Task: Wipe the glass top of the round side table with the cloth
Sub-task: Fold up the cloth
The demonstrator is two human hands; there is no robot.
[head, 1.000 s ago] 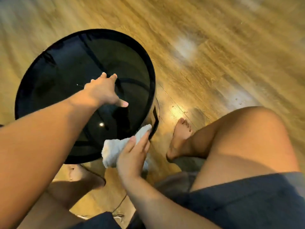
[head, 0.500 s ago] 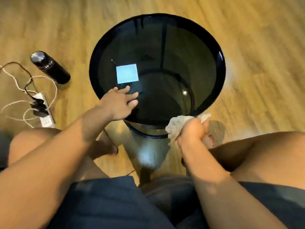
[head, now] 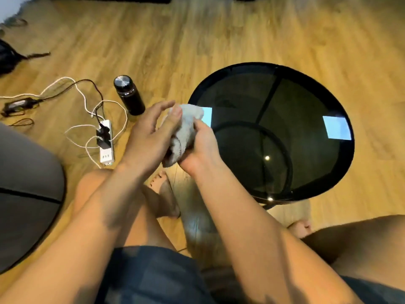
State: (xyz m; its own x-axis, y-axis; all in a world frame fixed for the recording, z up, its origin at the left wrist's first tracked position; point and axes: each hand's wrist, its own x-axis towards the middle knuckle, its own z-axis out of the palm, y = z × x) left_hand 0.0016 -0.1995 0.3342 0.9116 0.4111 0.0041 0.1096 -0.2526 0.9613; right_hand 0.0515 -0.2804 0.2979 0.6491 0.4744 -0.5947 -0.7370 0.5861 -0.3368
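Note:
The round side table (head: 335, 102) has a dark smoked-glass top in a black rim and stands right of centre on the wood floor. A bunched white cloth (head: 185, 130) hangs in the air just off the table's left edge, above the floor. My left hand (head: 151, 137) and my right hand (head: 202, 145) both grip it, one from each side. Neither hand touches the glass. Light patches reflect in the glass at its left and right.
A black flask (head: 129, 95) stands on the floor left of the table. A white power strip (head: 106, 143) with tangled cables lies further left. A grey cushion (head: 24, 189) fills the left edge. My bare legs and feet sit under the hands.
My left hand left the glass and came to the cloth. My right hand lifted the cloth off the table's rim. The view swung left, so the table now sits to the right.

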